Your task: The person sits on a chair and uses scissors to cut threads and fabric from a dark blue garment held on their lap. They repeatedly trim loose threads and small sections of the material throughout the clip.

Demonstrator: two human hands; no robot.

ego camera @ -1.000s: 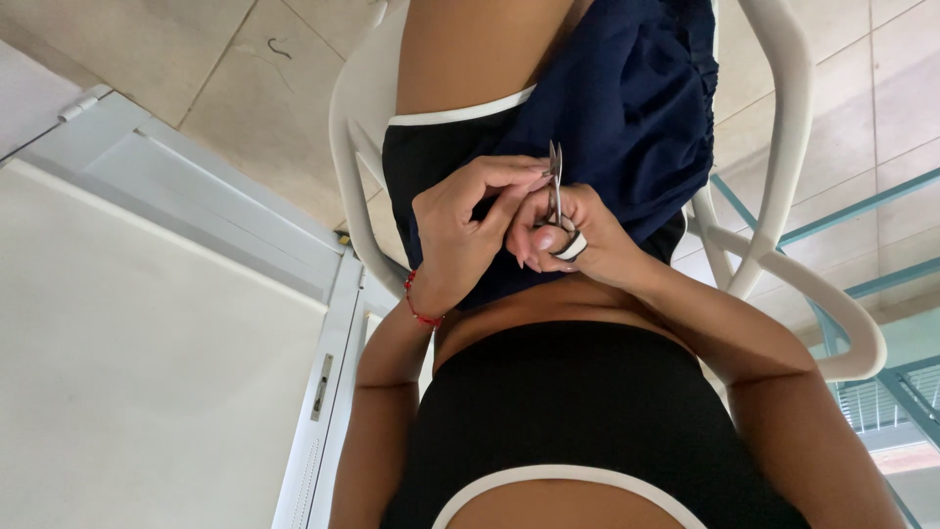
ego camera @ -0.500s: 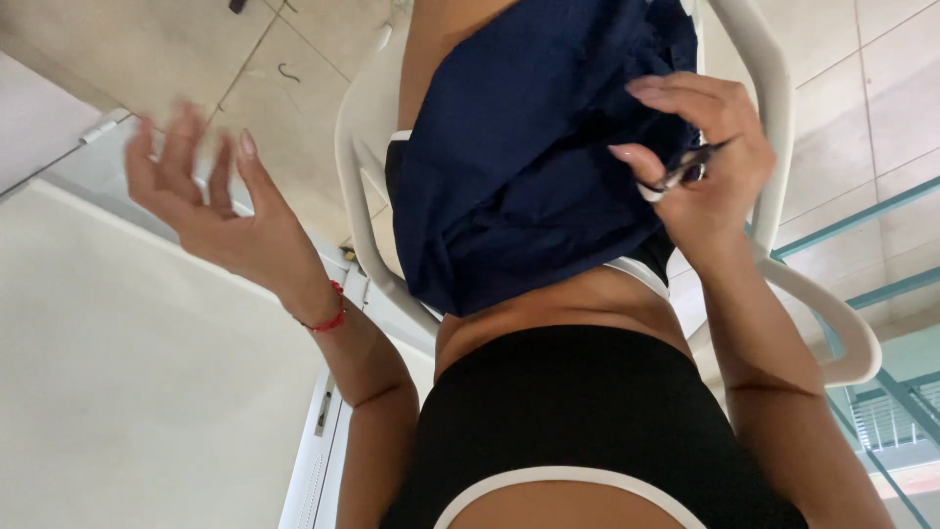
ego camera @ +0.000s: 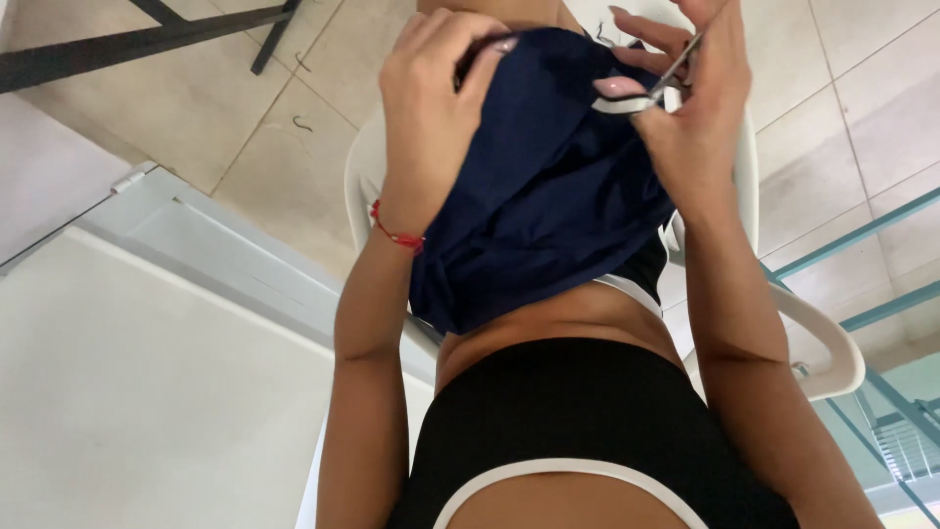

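A dark navy cloth [ego camera: 548, 196] lies bunched over my lap as I sit. My left hand [ego camera: 436, 108], with a red thread bracelet at the wrist, grips the cloth's upper edge, fingers curled over it. My right hand [ego camera: 690, 118] holds small metal scissors [ego camera: 674, 76] with pale handles against the cloth's upper right edge. I cannot tell whether the blades are on the fabric.
I sit in a white plastic chair [ego camera: 827, 338] on a beige tiled floor [ego camera: 196, 118]. A black metal frame [ego camera: 147, 39] lies at the top left. A white panel with a pale frame [ego camera: 176, 245] fills the left, and teal bars [ego camera: 862, 235] run at the right.
My left hand, raised open out to the left half a second ago, has come back and taken hold of the navy cloth. My right hand with the scissors stays at the cloth's edge.
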